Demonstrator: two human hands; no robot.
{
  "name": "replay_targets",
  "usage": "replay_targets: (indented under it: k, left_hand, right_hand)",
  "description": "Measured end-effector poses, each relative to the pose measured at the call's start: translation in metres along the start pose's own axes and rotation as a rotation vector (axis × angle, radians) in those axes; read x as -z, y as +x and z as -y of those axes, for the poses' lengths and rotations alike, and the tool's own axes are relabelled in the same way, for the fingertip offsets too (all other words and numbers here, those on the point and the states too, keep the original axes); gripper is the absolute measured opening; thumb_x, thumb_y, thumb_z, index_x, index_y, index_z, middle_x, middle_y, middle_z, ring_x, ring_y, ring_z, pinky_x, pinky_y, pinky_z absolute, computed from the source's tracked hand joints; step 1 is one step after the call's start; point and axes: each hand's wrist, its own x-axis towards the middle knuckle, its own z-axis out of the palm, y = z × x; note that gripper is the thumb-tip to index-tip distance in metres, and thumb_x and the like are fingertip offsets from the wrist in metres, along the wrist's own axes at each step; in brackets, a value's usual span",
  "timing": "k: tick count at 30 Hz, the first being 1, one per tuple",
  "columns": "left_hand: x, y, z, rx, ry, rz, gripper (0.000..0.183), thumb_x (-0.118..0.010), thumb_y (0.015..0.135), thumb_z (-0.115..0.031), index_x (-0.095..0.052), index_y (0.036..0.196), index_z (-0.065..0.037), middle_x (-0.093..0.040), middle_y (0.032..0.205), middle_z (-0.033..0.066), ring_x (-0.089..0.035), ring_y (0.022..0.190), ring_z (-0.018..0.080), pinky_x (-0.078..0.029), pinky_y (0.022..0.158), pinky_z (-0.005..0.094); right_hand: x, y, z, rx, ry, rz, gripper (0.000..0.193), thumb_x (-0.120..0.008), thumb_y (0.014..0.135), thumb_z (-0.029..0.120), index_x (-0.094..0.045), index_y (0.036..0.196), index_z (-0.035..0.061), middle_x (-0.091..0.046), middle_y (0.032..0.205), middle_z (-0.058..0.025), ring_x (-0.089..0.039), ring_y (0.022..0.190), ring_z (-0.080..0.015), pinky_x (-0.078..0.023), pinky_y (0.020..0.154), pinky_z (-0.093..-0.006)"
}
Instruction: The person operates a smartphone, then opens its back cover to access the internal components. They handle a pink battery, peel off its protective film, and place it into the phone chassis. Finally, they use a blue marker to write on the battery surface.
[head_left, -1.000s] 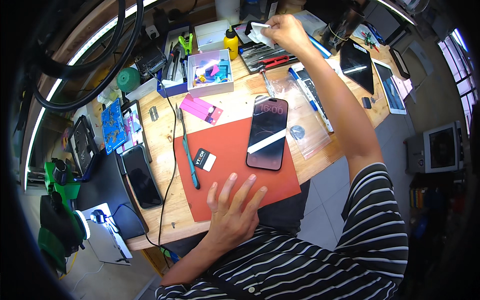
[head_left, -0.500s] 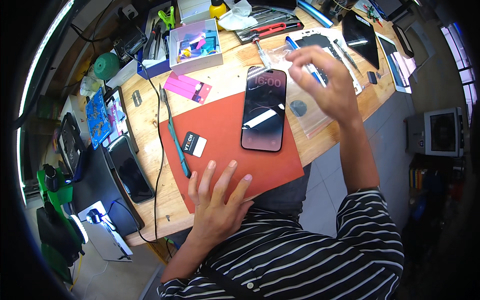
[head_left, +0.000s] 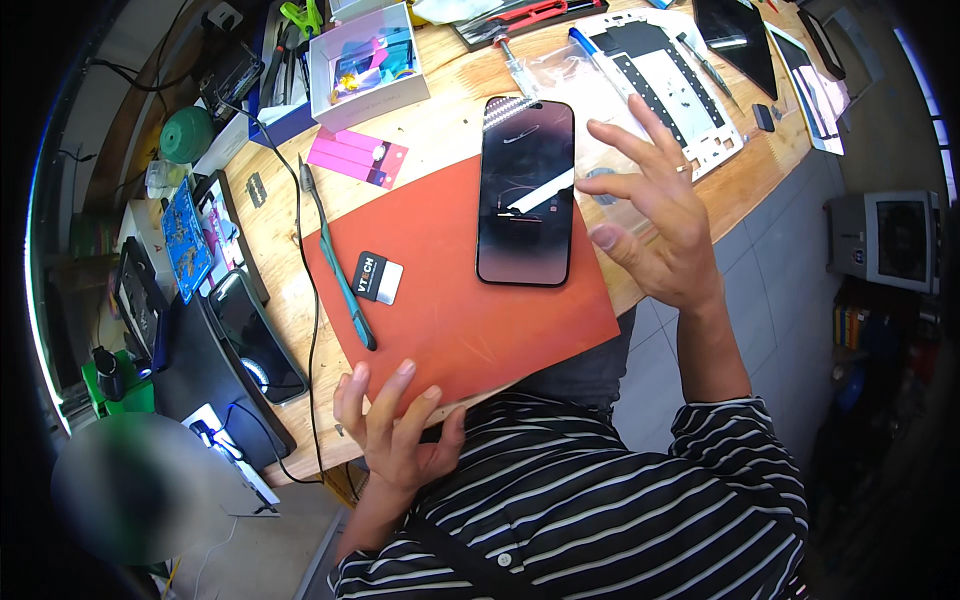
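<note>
A smartphone (head_left: 526,235) with a dark, reflective screen lies face up on the upper right of an orange-red mat (head_left: 450,330). My right hand (head_left: 662,215) hovers just right of the phone, fingers spread and holding nothing. At the mat's near left edge rests my left hand (head_left: 398,425), its fingers apart and empty. Between that hand and the phone's far side lie a small black-and-white card (head_left: 377,277) and a teal-handled craft knife (head_left: 340,270), the knife along the mat's left side.
A white box of small parts (head_left: 368,65) stands at the back, near pink adhesive strips (head_left: 357,158). A white frame panel (head_left: 680,85) and a clear plastic bag (head_left: 560,75) lie beyond my right hand. Another phone (head_left: 255,335) is at the left; a black cable (head_left: 313,400) runs past the mat.
My right hand has come down and nearer the phone, fingers spreading. My left hand has slid toward the mat's near edge. The phone's lit clock display no longer shows. The view has shifted slightly.
</note>
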Motion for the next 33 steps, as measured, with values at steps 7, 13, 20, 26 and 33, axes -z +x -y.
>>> replay_targets:
  k: [7, 13, 20, 26, 33]
  left_hand:
    - [0.005, -0.024, 0.009, 0.106, 0.118, -0.053, 0.030, -0.070, 0.091, -0.019, -0.060, 0.117, -0.010, -0.059, 0.136, 0.0183, -0.036, 0.141, 0.0481, -0.030, 0.114, 0.0574]
    - [0.001, -0.019, 0.008, 0.078, 0.105, -0.027, 0.030, -0.070, 0.091, -0.015, -0.059, 0.118, -0.010, -0.058, 0.136, 0.0184, -0.037, 0.140, 0.0480, -0.030, 0.114, 0.0580]
    - [0.001, -0.018, 0.008, 0.090, 0.105, -0.034, 0.030, -0.069, 0.091, -0.013, -0.059, 0.119, -0.009, -0.058, 0.136, 0.0184, -0.037, 0.140, 0.0482, -0.031, 0.114, 0.0572]
    - [0.001, -0.018, 0.007, 0.095, 0.105, -0.025, 0.032, -0.068, 0.091, -0.013, -0.058, 0.121, -0.009, -0.058, 0.136, 0.0177, -0.039, 0.139, 0.0478, -0.031, 0.114, 0.0571]
    - [0.001, -0.018, 0.008, 0.097, 0.089, -0.016, 0.032, -0.068, 0.091, -0.012, -0.058, 0.121, -0.009, -0.059, 0.136, 0.0177, -0.039, 0.139, 0.0468, -0.031, 0.114, 0.0566]
  right_hand:
    - [-0.011, -0.002, -0.001, 0.005, 0.141, -0.037, 0.023, -0.070, 0.092, 0.029, -0.074, 0.102, 0.0086, -0.061, 0.138, -0.0164, -0.037, 0.145, -0.0437, -0.025, 0.115, -0.0524]
    - [-0.013, -0.003, 0.011, 0.016, 0.133, 0.079, 0.027, -0.063, 0.092, 0.029, -0.076, 0.102, 0.0078, -0.058, 0.142, -0.0206, -0.030, 0.148, -0.0472, -0.021, 0.119, -0.0541]
    - [-0.018, -0.004, 0.016, -0.013, 0.061, 0.159, 0.027, -0.063, 0.089, 0.029, -0.077, 0.103, 0.0105, -0.057, 0.145, -0.0178, -0.027, 0.149, -0.0457, -0.016, 0.119, -0.0556]
    - [-0.018, -0.009, 0.008, -0.011, 0.141, 0.041, 0.029, -0.062, 0.089, 0.027, -0.076, 0.104, 0.0067, -0.057, 0.143, -0.0211, -0.029, 0.149, -0.0465, -0.018, 0.119, -0.0543]
    - [-0.022, -0.011, 0.005, -0.004, 0.158, 0.037, 0.029, -0.064, 0.089, 0.033, -0.074, 0.104, 0.0096, -0.057, 0.144, -0.0182, -0.030, 0.149, -0.0446, -0.018, 0.118, -0.0595]
